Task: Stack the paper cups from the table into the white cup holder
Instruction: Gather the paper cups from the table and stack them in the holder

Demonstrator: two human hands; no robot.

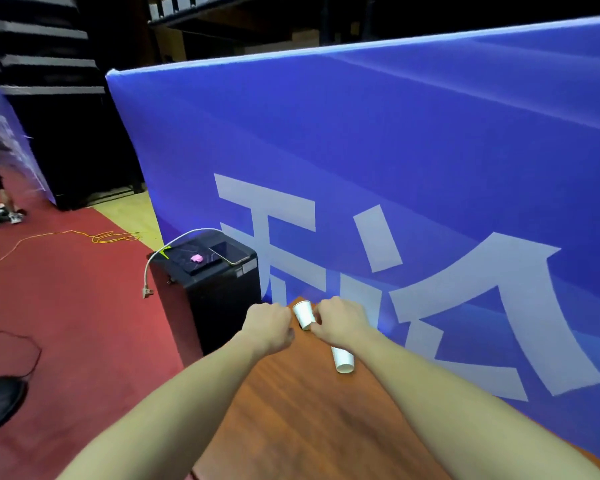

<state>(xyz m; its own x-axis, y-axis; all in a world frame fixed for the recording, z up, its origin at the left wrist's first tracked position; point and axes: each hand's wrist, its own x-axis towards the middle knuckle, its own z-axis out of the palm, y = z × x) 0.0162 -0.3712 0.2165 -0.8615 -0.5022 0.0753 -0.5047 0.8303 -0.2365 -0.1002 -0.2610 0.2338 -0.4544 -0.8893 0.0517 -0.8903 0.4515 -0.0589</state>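
A white paper cup [303,315] is tilted above the far end of the wooden table [302,410], its open rim pointing up and to the left. My right hand [340,322] pinches it near the base. My left hand [269,323] is curled into a fist just left of the cup's rim, and nothing shows inside it. A second white paper cup [343,360] lies on its side on the table, beside my right forearm, mouth towards me. No white cup holder is in view.
A tall blue banner wall [395,168] runs along the table's right side. A black cabinet [215,282] with a phone and a pink item on top stands past the table's far end. Cables lie on the red floor [66,306] to the left.
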